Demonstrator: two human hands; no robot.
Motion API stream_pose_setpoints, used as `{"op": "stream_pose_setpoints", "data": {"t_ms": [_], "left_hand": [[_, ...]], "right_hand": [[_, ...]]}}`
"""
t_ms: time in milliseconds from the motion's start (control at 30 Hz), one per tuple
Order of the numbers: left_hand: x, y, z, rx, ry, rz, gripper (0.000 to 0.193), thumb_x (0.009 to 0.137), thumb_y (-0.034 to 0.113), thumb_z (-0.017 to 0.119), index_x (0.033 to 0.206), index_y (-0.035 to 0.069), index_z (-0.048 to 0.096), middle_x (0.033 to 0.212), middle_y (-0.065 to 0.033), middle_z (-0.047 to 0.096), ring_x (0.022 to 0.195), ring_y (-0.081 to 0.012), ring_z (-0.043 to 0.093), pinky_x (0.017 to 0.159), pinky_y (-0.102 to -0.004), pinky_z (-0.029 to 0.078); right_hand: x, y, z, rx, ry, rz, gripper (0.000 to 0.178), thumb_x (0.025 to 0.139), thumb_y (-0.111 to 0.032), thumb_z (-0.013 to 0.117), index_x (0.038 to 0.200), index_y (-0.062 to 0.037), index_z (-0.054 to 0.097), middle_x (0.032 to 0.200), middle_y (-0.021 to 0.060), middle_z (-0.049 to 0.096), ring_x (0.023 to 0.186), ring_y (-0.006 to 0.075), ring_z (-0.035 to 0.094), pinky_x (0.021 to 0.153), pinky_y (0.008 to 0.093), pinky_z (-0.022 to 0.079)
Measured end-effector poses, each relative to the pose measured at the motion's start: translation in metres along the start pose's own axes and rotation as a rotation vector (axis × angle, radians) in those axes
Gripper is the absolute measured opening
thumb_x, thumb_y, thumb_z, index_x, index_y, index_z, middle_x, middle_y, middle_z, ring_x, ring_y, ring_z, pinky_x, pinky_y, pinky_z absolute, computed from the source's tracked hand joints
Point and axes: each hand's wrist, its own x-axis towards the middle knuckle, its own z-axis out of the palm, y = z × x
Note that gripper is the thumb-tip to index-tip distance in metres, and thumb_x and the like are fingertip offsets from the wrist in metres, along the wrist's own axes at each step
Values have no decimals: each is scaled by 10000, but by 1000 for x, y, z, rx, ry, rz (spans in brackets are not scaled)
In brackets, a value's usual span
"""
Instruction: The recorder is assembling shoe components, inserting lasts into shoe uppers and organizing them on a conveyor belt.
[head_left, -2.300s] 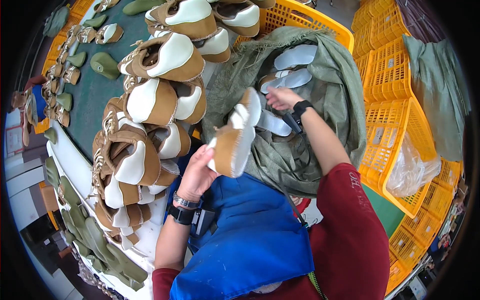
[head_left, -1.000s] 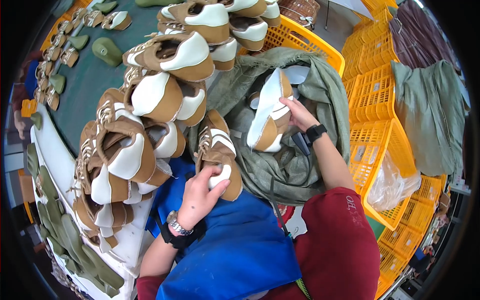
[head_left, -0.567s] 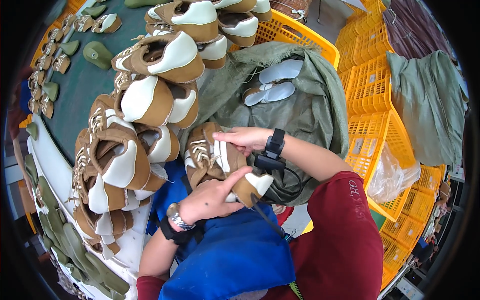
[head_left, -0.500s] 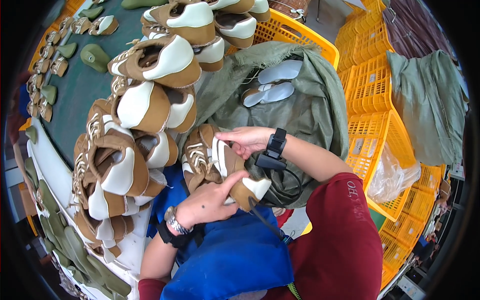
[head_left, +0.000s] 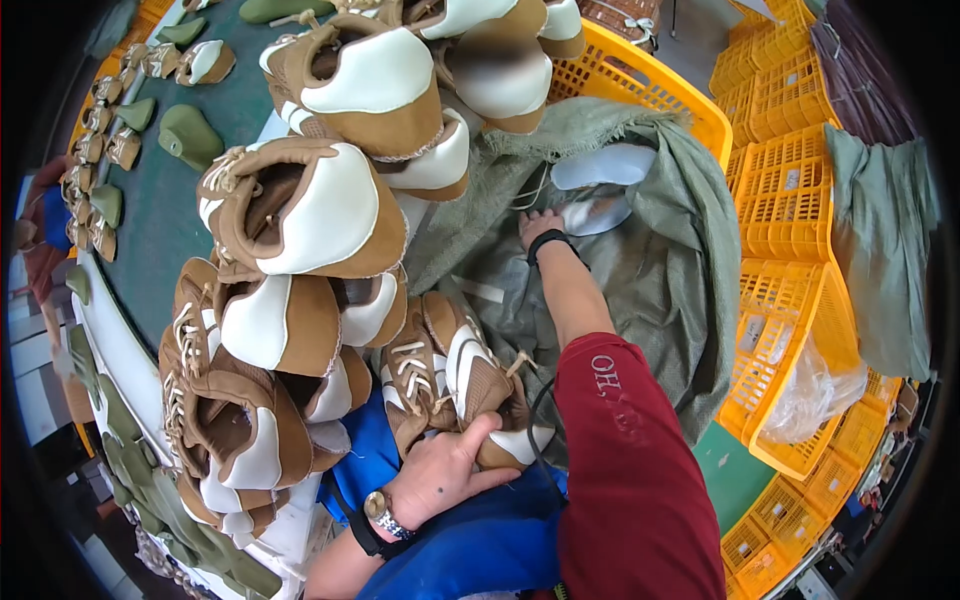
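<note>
A pair of brown sneakers (head_left: 440, 375) with white stripes and white heel patches rests over my lap. My left hand (head_left: 440, 480), with a watch on its wrist, is closed around their heel end, its thumb raised beside a heel. Farther ahead, my right hand (head_left: 541, 226) reaches down into a grey-green woven sack (head_left: 690, 290). Its fingers are spread and lie beside a pale, sole-shaped piece (head_left: 598, 215) with a brown patch; whether they touch it I cannot tell. Another pale sole-shaped piece (head_left: 603, 167) lies just behind it.
Brown-and-white sneakers (head_left: 310, 210) are stacked high along the left table edge. Green shoe lasts (head_left: 190, 137) and more sneakers stand on the dark green tabletop (head_left: 150, 250). The sack lines a yellow crate (head_left: 655, 75). Stacked yellow crates (head_left: 790, 180) line the right side.
My right hand has let go of the sneakers and moved forward into the sack. My left hand keeps the pair, now slightly lower in view. The view has shifted.
</note>
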Motion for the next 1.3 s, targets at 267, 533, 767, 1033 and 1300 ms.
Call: {"op": "stream_pose_setpoints", "data": {"t_ms": [267,533,767,1033,1300], "left_hand": [[-1,-3,5,134,87,48,541,740,430,651,1146,148,433,526,-137,551,540,-351,581,511,-409,480],[-35,5,10,-20,313,242,603,638,306,782,1049,54,420,697,-118,598,665,-233,643,578,-289,494],[-62,26,7,-306,411,297,486,708,188,745,1029,30,416,771,-111,621,690,-135,637,572,-251,487],[-151,79,-12,-323,529,662,316,687,119,741,934,-12,593,778,-80,654,658,-131,626,610,-245,489],[-311,16,-68,-44,1219,760,515,683,133,733,1116,-17,499,1077,-145,577,941,-227,586,808,-355,476]], "right_hand": [[-68,48,62,3,-198,0,292,891,-188,353,1074,-128,572,994,152,624,923,288,609,757,395,493],[-94,56,46,302,-40,30,383,735,-338,589,976,-40,612,978,199,612,909,323,601,811,408,470],[-210,89,-146,1177,32,9,503,713,-437,673,989,-24,597,856,94,621,697,118,571,572,254,466],[-418,79,-203,591,1024,-195,352,628,-146,755,889,-59,536,861,104,544,740,239,549,655,338,449],[-472,26,-295,930,990,-574,338,660,-126,746,917,-31,548,879,47,559,778,145,570,695,266,487]]}}
